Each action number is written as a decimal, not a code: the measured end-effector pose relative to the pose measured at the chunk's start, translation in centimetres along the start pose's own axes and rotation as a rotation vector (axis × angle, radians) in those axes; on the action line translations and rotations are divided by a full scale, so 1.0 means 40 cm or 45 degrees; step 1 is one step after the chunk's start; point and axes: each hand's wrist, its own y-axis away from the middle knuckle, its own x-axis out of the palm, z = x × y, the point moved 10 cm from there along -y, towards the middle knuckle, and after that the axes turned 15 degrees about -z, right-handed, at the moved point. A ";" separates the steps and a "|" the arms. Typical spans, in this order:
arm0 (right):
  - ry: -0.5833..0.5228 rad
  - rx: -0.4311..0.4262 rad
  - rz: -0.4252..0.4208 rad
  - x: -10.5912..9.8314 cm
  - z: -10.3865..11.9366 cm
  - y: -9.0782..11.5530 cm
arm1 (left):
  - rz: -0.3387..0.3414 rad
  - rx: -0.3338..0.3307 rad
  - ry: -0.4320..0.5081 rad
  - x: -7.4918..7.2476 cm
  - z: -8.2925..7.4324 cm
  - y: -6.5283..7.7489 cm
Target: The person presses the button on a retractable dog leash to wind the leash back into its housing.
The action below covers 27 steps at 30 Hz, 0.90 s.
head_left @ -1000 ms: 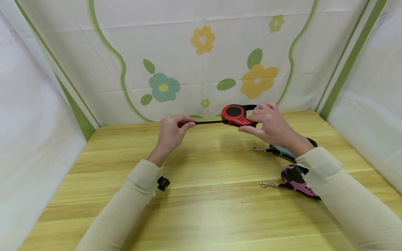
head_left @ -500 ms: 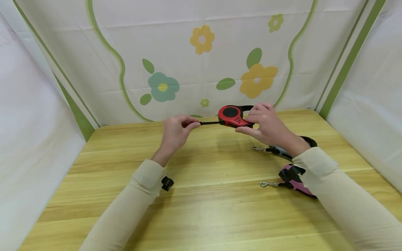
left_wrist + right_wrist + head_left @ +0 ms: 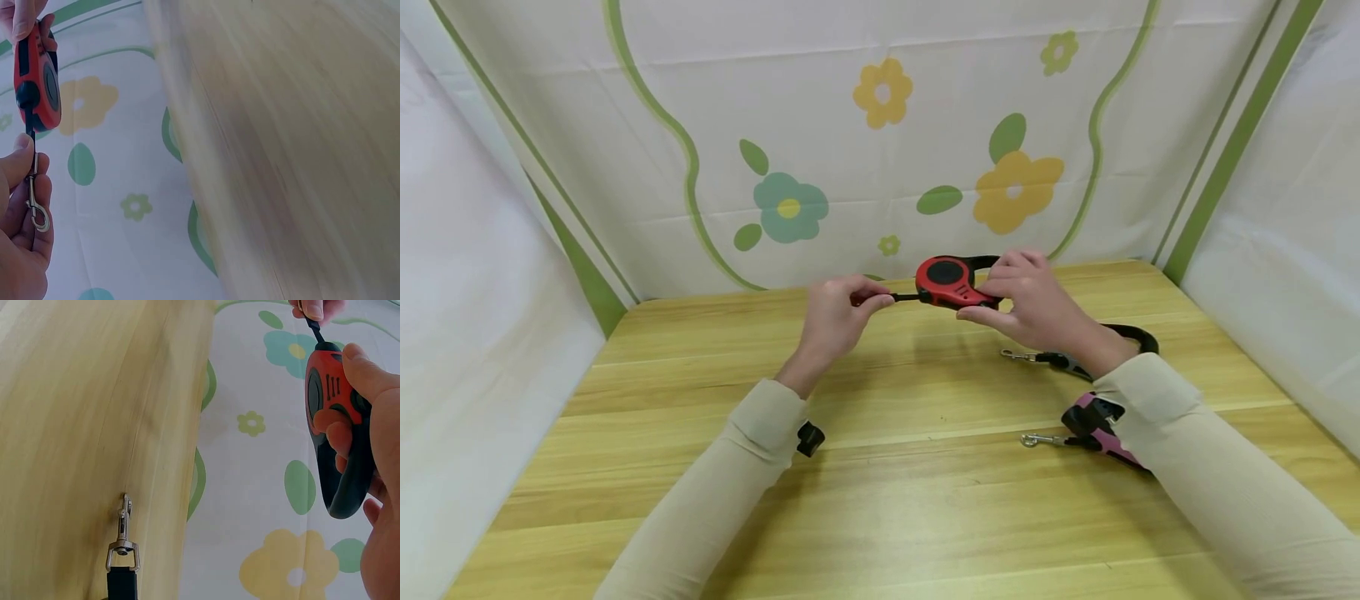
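Observation:
A red and black retractable dog leash (image 3: 945,279) is held up over the far edge of the table. My right hand (image 3: 1028,300) grips its handle, with fingers through the black loop and the thumb along the casing in the right wrist view. My left hand (image 3: 838,321) pinches the end of the short black strap beside the casing. In the left wrist view the metal snap hook (image 3: 39,212) lies against the left fingers, just below the strap (image 3: 29,125). Only a short length of strap shows between the left fingertips and the casing.
On the wooden table (image 3: 880,517), a grey-blue and black leash (image 3: 1067,363) lies partly under the right forearm. Nearer sits a pink and black leash (image 3: 1105,437), partly covered by the right sleeve. Their metal hooks point left. A white flowered curtain (image 3: 850,150) hangs behind the table.
My left hand has moved right toward the casing, and the visible strap has become shorter. The right hand and red leash have shifted slightly left and down.

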 end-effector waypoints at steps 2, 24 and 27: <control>0.003 -0.009 0.003 0.003 0.005 -0.001 | -0.002 0.014 0.003 0.003 -0.004 0.001; -0.002 -0.039 0.000 0.017 0.021 -0.008 | 0.006 0.053 -0.009 0.027 -0.025 0.005; 0.009 -0.038 0.004 0.015 0.018 -0.006 | 0.014 0.051 -0.004 0.029 -0.026 0.004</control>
